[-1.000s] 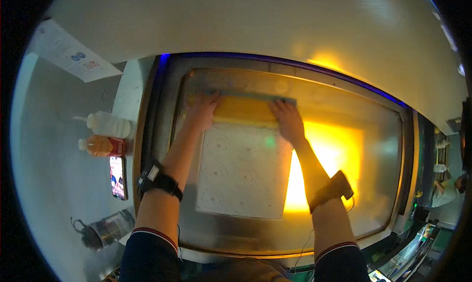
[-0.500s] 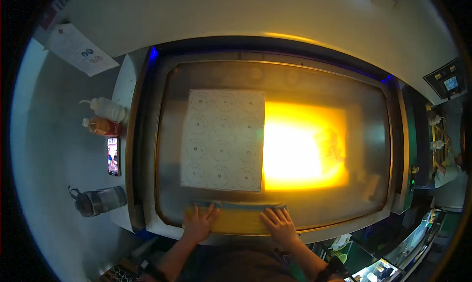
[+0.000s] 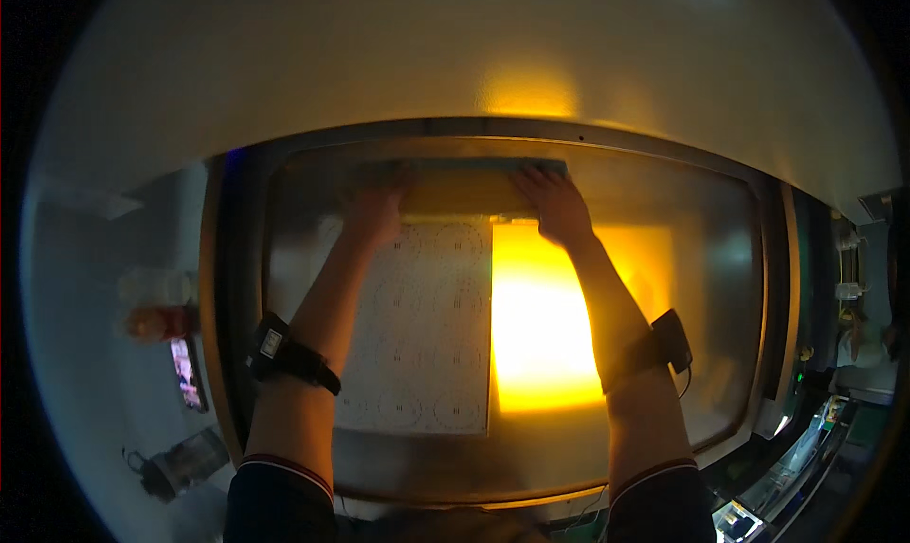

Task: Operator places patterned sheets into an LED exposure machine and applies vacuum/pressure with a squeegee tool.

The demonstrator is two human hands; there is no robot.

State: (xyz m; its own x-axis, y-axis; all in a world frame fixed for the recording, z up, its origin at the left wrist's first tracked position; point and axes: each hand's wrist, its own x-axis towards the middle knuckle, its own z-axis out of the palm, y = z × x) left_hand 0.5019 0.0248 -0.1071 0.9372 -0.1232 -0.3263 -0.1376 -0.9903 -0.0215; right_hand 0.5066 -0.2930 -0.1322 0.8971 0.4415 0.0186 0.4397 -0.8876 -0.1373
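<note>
A wide yellowish bar (image 3: pixel 462 192) with a blue-grey far edge, much like a squeegee, lies crosswise near the far side of a framed flat bed (image 3: pixel 398 467). My left hand (image 3: pixel 379 209) holds its left end and my right hand (image 3: pixel 557 204) its right end, fingers laid over the top toward the far edge. Below the bar a pale sheet (image 3: pixel 417 334) printed with rows of dotted circles lies flat, its top edge close to the bar. Bright yellow light (image 3: pixel 540 325) glows right of the sheet, partly behind my right forearm. Both wrists carry black strapped devices.
Along the left side stand a red-labelled bottle (image 3: pixel 159 322), a phone (image 3: pixel 187 372) with a lit screen and a dark drinking bottle (image 3: pixel 180 464). A pale wall (image 3: pixel 379 60) rises beyond the bed. At far right a person's sleeve (image 3: pixel 858 349) shows.
Both hands have pushed the bar from the near edge of the bed across to the far side. My forearms now stretch over the sheet and the light. The view has shifted too.
</note>
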